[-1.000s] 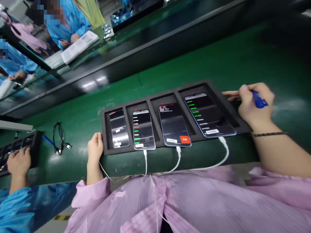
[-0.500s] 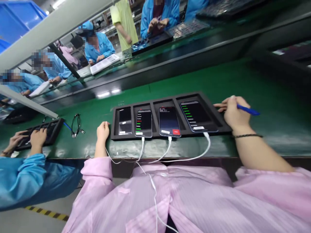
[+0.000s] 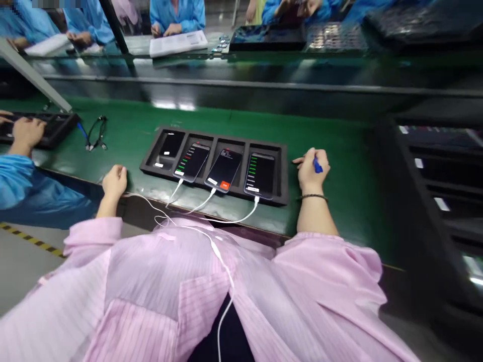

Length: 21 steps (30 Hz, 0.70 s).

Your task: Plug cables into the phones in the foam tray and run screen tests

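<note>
On the green bench lies a black foam tray (image 3: 285, 166) with phones in its compartments. Three phones have white cables plugged into their lower ends: the second phone (image 3: 191, 163), the third phone (image 3: 226, 168) and the right-hand phone (image 3: 259, 173). Their screens are lit with text lines. The leftmost phone (image 3: 171, 145) is dark, with no cable. My left hand (image 3: 115, 181) rests closed left of the tray; a white cable (image 3: 145, 198) runs to its wrist, and what the fingers hold is hidden. Right of the tray, my right hand (image 3: 314, 168) grips a blue pen (image 3: 318, 165), one finger pointing toward the tray.
A black cable coil (image 3: 98, 134) lies on the left of the bench. Beyond it, a co-worker's hand (image 3: 28, 131) is over another black tray (image 3: 62, 131). A dark rack (image 3: 407, 186) with phones stands at the right. Co-workers sit across a raised ledge (image 3: 241, 83).
The view has turned and tilted down, so tray and hands appear further left and the right rack shows more. My right hand still holds the pen and appears slightly further from the tray.
</note>
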Available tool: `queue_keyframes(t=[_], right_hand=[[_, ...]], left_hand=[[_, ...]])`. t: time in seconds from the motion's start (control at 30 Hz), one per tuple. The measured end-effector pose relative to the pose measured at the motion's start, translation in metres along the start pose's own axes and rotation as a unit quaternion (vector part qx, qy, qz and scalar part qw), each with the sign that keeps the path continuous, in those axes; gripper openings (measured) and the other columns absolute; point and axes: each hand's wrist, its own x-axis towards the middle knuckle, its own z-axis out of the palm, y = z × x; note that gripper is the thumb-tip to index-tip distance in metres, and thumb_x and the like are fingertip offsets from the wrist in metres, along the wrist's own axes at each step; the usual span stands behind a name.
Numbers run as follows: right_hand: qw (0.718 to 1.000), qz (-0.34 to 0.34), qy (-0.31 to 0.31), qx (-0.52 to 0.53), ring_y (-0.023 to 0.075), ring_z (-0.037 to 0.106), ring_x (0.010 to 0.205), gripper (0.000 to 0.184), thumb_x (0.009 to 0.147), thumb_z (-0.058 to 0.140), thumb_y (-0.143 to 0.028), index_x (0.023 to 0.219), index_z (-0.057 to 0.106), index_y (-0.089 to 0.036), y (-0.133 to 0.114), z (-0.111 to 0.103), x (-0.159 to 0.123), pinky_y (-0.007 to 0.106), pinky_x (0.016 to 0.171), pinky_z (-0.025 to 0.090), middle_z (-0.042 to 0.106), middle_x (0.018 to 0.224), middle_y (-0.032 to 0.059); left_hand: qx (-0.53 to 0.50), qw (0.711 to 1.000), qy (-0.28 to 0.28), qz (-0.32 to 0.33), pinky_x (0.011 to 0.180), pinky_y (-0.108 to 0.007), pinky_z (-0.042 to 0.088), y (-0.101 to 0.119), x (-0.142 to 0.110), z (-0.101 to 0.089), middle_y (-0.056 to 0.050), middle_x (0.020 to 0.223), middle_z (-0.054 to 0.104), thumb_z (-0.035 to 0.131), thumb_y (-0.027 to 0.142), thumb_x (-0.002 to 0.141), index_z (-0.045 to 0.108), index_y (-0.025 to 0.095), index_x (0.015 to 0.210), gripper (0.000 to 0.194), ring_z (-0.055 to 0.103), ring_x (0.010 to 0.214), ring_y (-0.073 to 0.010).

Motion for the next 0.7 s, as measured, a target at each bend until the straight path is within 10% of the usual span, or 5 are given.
queue_keyframes(t=[0.13, 0.7], right_hand=[[1.0, 0.004, 0.017, 0.015, 0.0158, 0.057, 0.066, 0.024, 0.097, 0.048, -0.021, 0.073, 0.045, -0.024, -0.001, -0.006, 0.029, 0.027, 0.077, 0.045, 0.054, 0.058, -0.0033], [0.996, 0.032, 0.021, -0.08, 0.0246, 0.063, 0.082, 0.019, 0.083, 0.046, -0.02, 0.065, 0.045, -0.025, -0.009, -0.001, 0.065, 0.045, 0.097, 0.049, 0.049, 0.052, -0.0012]], left_hand=[[-0.061, 0.993, 0.092, -0.032, 0.075, -0.031, 0.044, 0.0, -0.025, -0.001, -0.009, 0.081, 0.068, 0.051, 0.027, 0.092, 0.068, 0.016, 0.098, 0.022, 0.066, 0.085, -0.0269], [-0.161, 0.981, 0.106, 0.033, 0.055, -0.024, 0.035, -0.017, -0.018, 0.021, 0.002, 0.058, 0.053, 0.051, 0.046, 0.085, 0.069, 0.017, 0.091, 0.034, 0.047, 0.052, -0.0133]])
